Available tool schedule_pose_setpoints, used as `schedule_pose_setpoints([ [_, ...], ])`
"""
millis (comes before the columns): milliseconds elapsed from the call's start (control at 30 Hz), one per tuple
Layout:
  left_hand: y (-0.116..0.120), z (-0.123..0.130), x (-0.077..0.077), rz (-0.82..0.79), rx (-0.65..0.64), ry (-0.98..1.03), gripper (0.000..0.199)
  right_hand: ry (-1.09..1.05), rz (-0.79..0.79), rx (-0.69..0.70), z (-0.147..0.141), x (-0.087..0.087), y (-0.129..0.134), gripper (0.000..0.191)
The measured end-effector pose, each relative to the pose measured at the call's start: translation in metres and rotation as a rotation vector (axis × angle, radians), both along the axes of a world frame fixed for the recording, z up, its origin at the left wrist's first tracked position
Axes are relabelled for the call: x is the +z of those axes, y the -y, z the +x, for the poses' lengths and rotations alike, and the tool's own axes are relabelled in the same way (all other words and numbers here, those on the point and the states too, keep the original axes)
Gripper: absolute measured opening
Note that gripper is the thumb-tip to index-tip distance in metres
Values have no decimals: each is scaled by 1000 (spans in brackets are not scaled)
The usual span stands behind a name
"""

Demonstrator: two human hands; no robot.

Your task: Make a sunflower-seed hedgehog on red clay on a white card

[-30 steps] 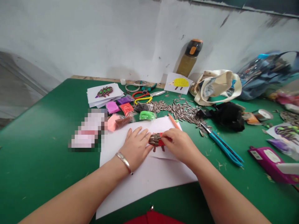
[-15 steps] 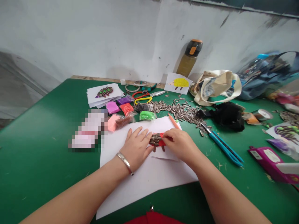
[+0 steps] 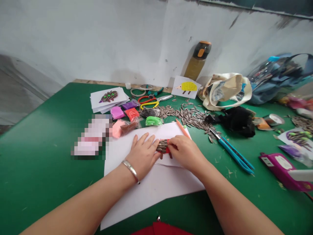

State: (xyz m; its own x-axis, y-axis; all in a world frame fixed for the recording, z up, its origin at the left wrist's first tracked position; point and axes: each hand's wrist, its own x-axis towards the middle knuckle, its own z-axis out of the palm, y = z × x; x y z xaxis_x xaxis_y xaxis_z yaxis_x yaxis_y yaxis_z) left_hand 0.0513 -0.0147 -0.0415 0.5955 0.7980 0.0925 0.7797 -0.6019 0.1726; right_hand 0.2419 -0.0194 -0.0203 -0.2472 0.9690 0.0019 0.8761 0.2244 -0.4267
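From the head view, your left hand [image 3: 143,155] lay spread on the white paper [image 3: 151,192] at lower centre. Your right hand [image 3: 186,153] pinched the seed-covered red clay hedgehog [image 3: 162,147], which sat between both hands, just beside your left fingertips [image 3: 153,139].

A table [image 3: 36,169] stands against a wall [image 3: 97,39]. Near its middle, a sheet [image 3: 171,132] lies on a larger sheet [image 3: 151,199], and a seed picture [image 3: 162,146] sits on the sheet between the left hand [image 3: 143,156] and the right hand [image 3: 186,153]. Farther along the table lie clay packets [image 3: 153,121], with scissors [image 3: 157,99] beyond them and loose seeds [image 3: 190,117] to their right. A card stack [image 3: 109,101] lies left of the scissors. A knife [image 3: 233,153] lies right of the sheets, just past the seeds. A bottle [image 3: 197,60] leans on the wall behind a drawing [image 3: 186,87], and a tote [image 3: 227,93] and a plastic bag [image 3: 274,85] sit farther right.
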Motion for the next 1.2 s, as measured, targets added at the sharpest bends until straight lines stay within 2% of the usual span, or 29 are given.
schedule_pose_setpoints([
  [433,1,0,-4,39,2,13,36,-21,31,15,3,-1,0,23],
  [633,0,1,-2,30,11,35,37,-38,123,-160,27,-1,-8,20],
  [800,-1,1,1,1,23,2,39,-1,288,-361,58,-13,-25,28],
  [900,-1,0,1,6,15,12,39,55,355,-365,66,-21,-33,32],
  [1200,0,-1,2,-10,22,26,40,182,302,-344,66,-25,-37,32],
])
